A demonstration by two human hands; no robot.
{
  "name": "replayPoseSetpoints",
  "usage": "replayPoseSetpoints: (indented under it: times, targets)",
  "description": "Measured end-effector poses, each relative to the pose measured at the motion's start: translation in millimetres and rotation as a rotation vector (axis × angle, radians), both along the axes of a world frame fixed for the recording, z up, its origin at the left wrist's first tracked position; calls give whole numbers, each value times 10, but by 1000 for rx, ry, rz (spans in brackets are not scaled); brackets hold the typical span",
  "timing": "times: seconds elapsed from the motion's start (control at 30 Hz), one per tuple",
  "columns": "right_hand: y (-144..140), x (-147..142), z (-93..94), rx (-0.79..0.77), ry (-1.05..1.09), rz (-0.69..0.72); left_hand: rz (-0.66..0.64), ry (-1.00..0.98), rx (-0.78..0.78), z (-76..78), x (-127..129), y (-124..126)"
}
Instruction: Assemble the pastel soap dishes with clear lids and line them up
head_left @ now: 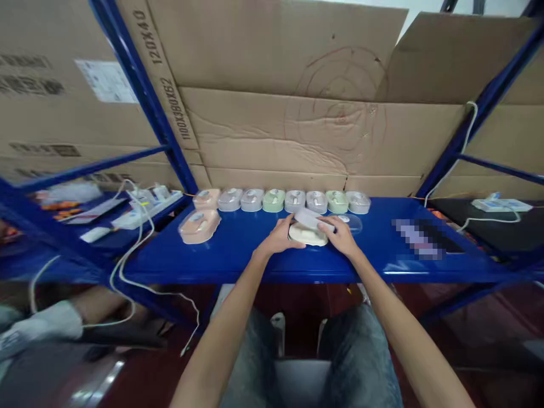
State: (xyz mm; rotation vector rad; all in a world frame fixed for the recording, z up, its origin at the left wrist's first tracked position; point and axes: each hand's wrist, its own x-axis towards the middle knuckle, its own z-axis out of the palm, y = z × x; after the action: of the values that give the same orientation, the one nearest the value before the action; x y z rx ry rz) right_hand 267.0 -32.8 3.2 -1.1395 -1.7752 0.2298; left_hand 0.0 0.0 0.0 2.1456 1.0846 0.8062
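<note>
Both my hands meet over a cream oval case lying on the blue shelf. My left hand grips the case's left end. My right hand holds its right side and a pale lid-like piece tilted above it. A clear lid lies just behind my right hand. Along the back of the shelf runs a row of several similar small cases in pink, grey and green. A larger pink case sits to the front left.
Cardboard sheets line the back of the rack. White power strips and cables lie on the left shelf, another strip at right. A blurred flat item rests on the shelf's right part. Another person's arm shows at lower left.
</note>
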Motion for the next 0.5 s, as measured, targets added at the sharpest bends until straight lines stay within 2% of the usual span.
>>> replayPoseSetpoints:
  times: [0.23,0.5]
  targets:
    - [10,93,4,55,58,-161,-1,10,3,11,-26,15]
    - [-28,30,-25,0,-98,-121,-29,-3,-8,16,-63,30]
